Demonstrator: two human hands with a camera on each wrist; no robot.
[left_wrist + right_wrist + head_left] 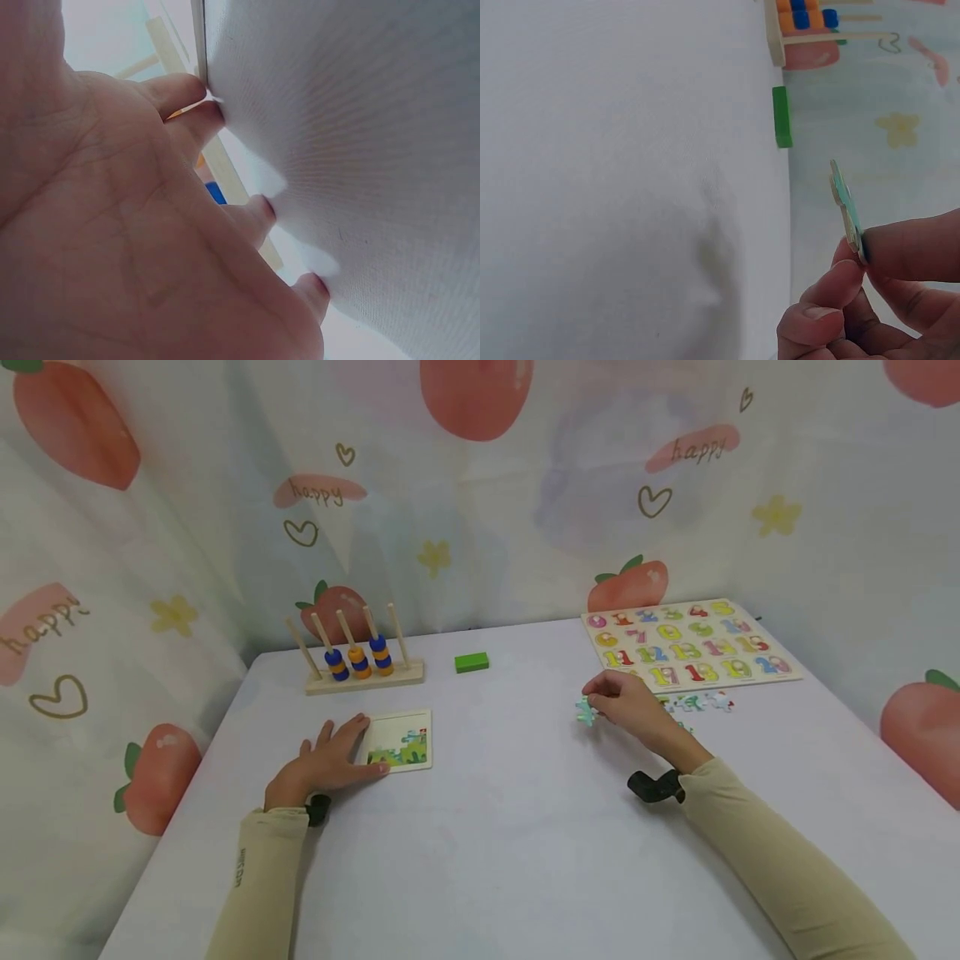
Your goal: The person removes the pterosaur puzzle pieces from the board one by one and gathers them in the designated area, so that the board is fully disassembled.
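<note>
My left hand (321,767) lies spread at the left side of a small framed jigsaw puzzle (387,732). Its thumb touches the frame's near side and the index finger is by the far left corner; other fingertips press on the table in the left wrist view. Green pieces fill the frame's lower part and right side, while the upper left is bare. Between thumb and fingers, my right hand (628,705) pinches a light-blue jigsaw piece (585,712) above the table. The right wrist view shows that thin piece (846,210) edge-on. Loose jigsaw pieces (693,702) lie beyond the right hand, partly hidden by it.
A wooden bead-peg counting stand (405,675) with blue and orange rings stands at the back left. Right of it lies a green block (472,662). A wooden number-puzzle board (686,647) lies at the back right. A patterned curtain (495,527) borders the white table (480,843).
</note>
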